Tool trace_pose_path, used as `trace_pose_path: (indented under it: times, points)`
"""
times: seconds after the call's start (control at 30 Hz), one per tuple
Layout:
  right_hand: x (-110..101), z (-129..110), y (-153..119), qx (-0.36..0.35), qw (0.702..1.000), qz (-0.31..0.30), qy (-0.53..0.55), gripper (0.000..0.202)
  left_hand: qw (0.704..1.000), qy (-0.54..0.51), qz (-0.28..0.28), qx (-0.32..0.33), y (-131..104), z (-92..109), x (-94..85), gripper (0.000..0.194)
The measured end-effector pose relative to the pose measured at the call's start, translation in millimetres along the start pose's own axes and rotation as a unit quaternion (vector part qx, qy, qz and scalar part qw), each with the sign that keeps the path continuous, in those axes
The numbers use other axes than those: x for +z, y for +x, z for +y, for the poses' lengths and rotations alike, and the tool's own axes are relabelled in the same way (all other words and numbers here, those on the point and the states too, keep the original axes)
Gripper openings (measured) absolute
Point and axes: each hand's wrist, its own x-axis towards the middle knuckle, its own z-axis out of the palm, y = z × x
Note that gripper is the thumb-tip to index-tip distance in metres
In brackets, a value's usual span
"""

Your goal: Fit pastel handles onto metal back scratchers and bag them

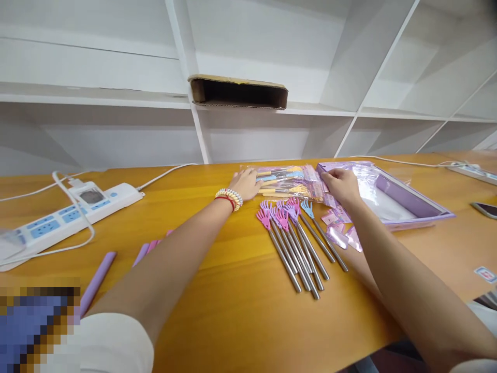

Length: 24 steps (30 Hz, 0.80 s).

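My left hand (245, 184), with beaded and red bands at the wrist, lies with spread fingers on the left end of the clear-wrapped packs (279, 181), which show yellow and blue hand-shaped heads. My right hand (340, 184) is closed at the packs' right end, beside the purple tray (417, 199); what its fingers hold is too small to tell. Nearer me, several metal rods with pink, purple and blue hand-shaped heads (297, 243) lie in a loose bundle. Small pink cards (337, 217) in clear sleeves rest below my right hand.
Purple and pink tubes (97, 277) lie on the wooden table (217, 311) at the left, near a white power strip (70, 220). A cardboard box (238, 93) sits on the white shelf. A phone (485, 210) lies at the right edge.
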Motion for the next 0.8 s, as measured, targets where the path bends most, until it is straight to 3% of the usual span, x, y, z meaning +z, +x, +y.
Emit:
trace_pose_path:
  times: [0.13,0.23,0.33,0.43,0.57,0.67,0.8]
  points:
    - [-11.6,0.6,-16.5,0.006,0.986,-0.151,-0.071,0.025,0.999,0.009,0.002,0.034,-32.6,2.0,-21.7,0.037]
    - [-11.2,1.4,-26.2,-0.003,0.946,-0.281,-0.16,0.017,0.998,0.01,0.004,0.061,-66.8,2.2,-45.2,0.033]
    - [-8.1,0.2,-36.0,-0.025,0.903,-0.359,-0.235,0.02,0.999,0.004,0.01,0.052,-108.0,0.5,-69.7,0.032]
    - [-3.2,0.0,-45.4,-0.054,0.882,-0.373,-0.282,0.026,0.999,-0.02,0.033,0.022,-149.1,-5.9,-86.1,0.032]
    - [1.7,2.8,-53.8,-0.044,0.879,-0.366,-0.302,0.026,0.994,-0.022,0.107,-0.021,-188.0,-25.9,-88.4,0.025]
    - [-5.2,6.4,-57.2,-0.041,0.893,-0.343,-0.287,0.028,0.987,0.013,0.149,-0.057,-202.0,-41.7,-82.3,0.023]
    - [-28.4,10.5,-62.7,-0.064,0.928,-0.306,-0.203,0.025,0.989,0.044,0.113,-0.085,-208.4,-43.3,-74.0,0.024]
